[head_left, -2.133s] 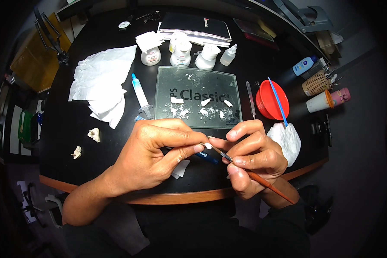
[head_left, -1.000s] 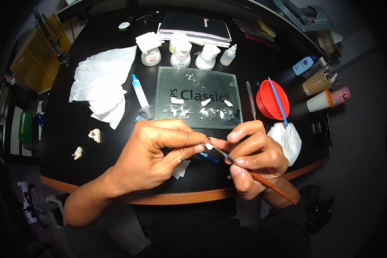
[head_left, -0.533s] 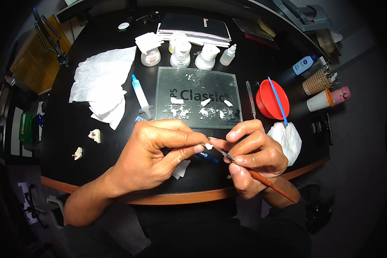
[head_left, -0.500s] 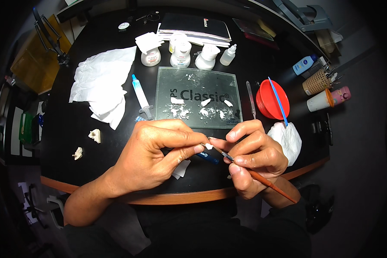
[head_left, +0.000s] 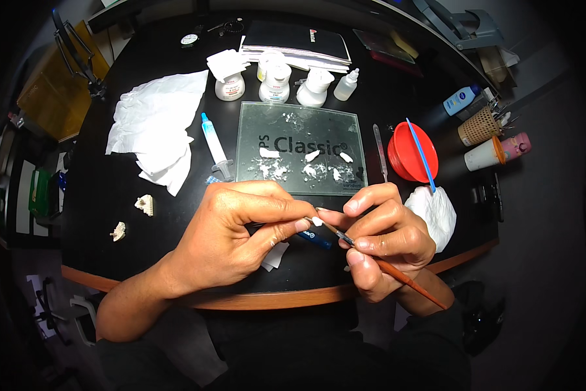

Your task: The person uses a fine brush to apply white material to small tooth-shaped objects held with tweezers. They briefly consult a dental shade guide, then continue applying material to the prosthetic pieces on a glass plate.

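Observation:
Thumb and index finger of my left hand (head_left: 237,231) are pinched around a small white dental crown (head_left: 316,221). My right hand (head_left: 387,241) holds a slim brush (head_left: 407,281) with a reddish-brown handle and metal collar, its tip touching or very close to the crown. Both hands meet above the front of the black table. Just beyond them lies a glass slab (head_left: 299,124), bearing white paste mounds (head_left: 269,153) and crumbled white material. A dark blue object (head_left: 315,240) lies under the hands, partly hidden.
A red bowl (head_left: 397,153) with a blue stick (head_left: 423,156) across it stands right, by crumpled white tissue (head_left: 436,215). A spatula (head_left: 379,153), syringe (head_left: 213,143) and white bottles (head_left: 274,81) surround the slab. Left are paper towels (head_left: 153,117) and dental model pieces (head_left: 144,204).
The hands hold almost the same pose. The brush handle's end has shifted very slightly left, and the view has moved a touch.

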Demonstrator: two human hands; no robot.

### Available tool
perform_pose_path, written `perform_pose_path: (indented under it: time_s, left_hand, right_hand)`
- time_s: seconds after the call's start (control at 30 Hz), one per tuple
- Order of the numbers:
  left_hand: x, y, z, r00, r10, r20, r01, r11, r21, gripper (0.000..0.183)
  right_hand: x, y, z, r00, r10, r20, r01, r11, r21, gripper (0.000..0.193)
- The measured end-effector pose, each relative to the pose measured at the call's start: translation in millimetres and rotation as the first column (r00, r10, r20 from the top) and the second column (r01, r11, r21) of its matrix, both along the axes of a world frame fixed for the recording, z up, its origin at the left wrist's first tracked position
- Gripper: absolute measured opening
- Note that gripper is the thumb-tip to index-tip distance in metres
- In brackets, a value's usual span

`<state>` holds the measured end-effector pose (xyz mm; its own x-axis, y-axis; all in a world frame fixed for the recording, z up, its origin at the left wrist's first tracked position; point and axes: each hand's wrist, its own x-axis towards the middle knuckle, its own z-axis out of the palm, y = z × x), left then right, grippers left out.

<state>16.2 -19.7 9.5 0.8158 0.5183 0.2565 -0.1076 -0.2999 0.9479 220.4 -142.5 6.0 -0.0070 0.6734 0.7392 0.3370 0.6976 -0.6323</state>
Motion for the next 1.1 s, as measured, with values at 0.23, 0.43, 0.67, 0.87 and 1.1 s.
perform_pose_path:
  time_s: [0.23,0.43,0.67,0.87,1.1]
  left_hand:
    - [0.2,0.2,2.7,1.0,-0.008,-0.015,0.008,1.0,0.001,0.019]
    - [0.0,0.8,1.8,1.0,-0.01,-0.008,0.01,1.0,0.01,0.019]
    - [0.3,0.2,1.4,1.0,0.001,-0.008,0.0,1.0,0.022,0.019]
    - [0.3,0.5,2.1,1.0,-0.003,-0.008,0.003,1.0,0.021,0.019]
    - [0.1,0.4,3.3,1.0,-0.003,-0.015,0.003,1.0,0.017,0.018]
  right_hand:
    - [0.1,0.2,0.8,1.0,0.009,0.007,-0.009,1.0,0.001,0.027]
    - [-0.5,0.5,0.4,1.0,0.015,0.011,-0.015,1.0,-0.001,0.028]
    - [-1.1,0.2,-1.7,1.0,-0.009,-0.003,0.009,1.0,0.008,0.026]
    - [-1.9,-0.2,0.3,1.0,-0.006,0.008,0.006,1.0,-0.002,0.027]
    - [1.6,0.3,1.1,0.998,0.035,0.054,-0.036,0.999,0.013,0.024]
